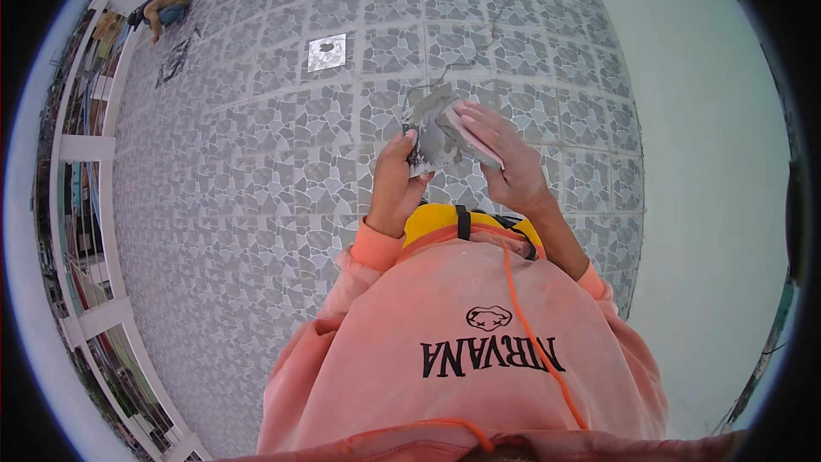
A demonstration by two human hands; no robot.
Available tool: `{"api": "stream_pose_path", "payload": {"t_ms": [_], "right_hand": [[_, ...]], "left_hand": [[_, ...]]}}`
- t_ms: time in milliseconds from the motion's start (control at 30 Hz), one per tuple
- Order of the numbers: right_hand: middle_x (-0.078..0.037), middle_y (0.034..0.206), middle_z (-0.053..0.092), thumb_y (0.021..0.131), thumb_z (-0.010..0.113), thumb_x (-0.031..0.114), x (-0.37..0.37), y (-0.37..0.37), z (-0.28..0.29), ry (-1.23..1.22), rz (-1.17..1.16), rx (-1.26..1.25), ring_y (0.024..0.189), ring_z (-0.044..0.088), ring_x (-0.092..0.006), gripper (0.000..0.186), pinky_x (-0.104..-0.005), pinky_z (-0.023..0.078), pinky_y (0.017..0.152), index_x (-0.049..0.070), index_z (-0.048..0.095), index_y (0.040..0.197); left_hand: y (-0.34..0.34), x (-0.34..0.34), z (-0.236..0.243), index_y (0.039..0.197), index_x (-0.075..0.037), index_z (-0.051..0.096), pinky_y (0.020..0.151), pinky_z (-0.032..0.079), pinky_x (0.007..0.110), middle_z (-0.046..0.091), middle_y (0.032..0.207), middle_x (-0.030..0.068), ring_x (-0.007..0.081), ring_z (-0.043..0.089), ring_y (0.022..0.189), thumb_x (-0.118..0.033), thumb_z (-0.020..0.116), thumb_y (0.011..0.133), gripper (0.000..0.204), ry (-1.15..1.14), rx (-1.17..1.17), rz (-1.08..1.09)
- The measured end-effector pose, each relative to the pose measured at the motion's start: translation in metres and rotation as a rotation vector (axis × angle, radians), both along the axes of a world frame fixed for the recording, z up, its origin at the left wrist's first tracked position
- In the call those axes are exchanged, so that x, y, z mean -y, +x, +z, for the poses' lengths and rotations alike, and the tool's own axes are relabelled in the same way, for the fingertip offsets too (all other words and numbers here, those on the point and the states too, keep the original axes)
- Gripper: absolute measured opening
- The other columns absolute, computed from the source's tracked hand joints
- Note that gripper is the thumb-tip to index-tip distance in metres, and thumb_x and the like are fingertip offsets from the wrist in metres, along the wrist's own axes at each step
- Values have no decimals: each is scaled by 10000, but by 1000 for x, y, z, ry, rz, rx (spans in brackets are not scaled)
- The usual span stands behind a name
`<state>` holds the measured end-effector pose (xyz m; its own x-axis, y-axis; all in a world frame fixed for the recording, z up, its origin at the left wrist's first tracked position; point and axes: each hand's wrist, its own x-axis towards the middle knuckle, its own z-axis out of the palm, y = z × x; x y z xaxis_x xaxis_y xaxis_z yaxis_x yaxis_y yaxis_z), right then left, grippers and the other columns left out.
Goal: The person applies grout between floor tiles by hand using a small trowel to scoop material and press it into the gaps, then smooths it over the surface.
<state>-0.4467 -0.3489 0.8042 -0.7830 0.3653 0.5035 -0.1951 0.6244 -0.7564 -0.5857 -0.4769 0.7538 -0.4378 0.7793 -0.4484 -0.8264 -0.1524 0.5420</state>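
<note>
Touching L side of R hand (513, 156): pale slab (473, 139)

**Grey patterned floor (231, 197) around a pale square**

Below you spread grey tiles with an irregular stone pattern and pale joints. Your landmark is the pale square sheet (327, 56), dark-spotted, lying flat. Right of it you see a thin dark line (469, 63), cord or crack unclear; well left of it, a dark patch (174, 62) and, beyond, a crouching person (164, 10).
</note>
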Motion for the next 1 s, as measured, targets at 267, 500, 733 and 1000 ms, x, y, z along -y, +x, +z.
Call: {"api": "stream_pose_path", "payload": {"t_ms": [267, 500, 733, 1000], "right_hand": [[-145, 1274, 540, 647, 493, -150, 0, -10, -19, 428, -42, 133, 1230, 477, -327, 604, -431, 381, 1034, 9, 534, 1228], [-153, 1258, 544, 706, 479, -152, -12, 14, -46, 346, -207, 347, 1161, 526, -342, 552, -384, 437, 963, 23, 539, 1226], [-56, 824, 565, 919, 519, 96, 0, 39, -112, -157, -606, 499, 739, 506, -128, 340, -263, 427, 697, 20, 518, 1251], [-109, 849, 617, 865, 518, 88, -30, 50, -177, -339, -706, 591, 745, 572, -174, 360, -313, 456, 693, -11, 537, 1210]], "left_hand": [[-29, 15, 0, 1145, -41, 509, 599, 489, 284, 619, 958, 41, 122, 609, 788, -144, 445, 970, 212, 68, -111, -76], [-64, 27, -2, 1293, 1, 431, 747, 511, 287, 598, 1100, 59, 141, 610, 925, -128, 469, 965, 354, 92, -236, 59], [-105, 51, -19, 1295, 46, 430, 881, 427, 231, 570, 1138, 54, 97, 528, 1012, -136, 466, 975, 370, -75, -554, 144], [-148, 61, -68, 1284, 54, 454, 880, 394, 236, 569, 1143, 70, 91, 497, 991, -139, 456, 971, 368, -220, -603, 208]]}}
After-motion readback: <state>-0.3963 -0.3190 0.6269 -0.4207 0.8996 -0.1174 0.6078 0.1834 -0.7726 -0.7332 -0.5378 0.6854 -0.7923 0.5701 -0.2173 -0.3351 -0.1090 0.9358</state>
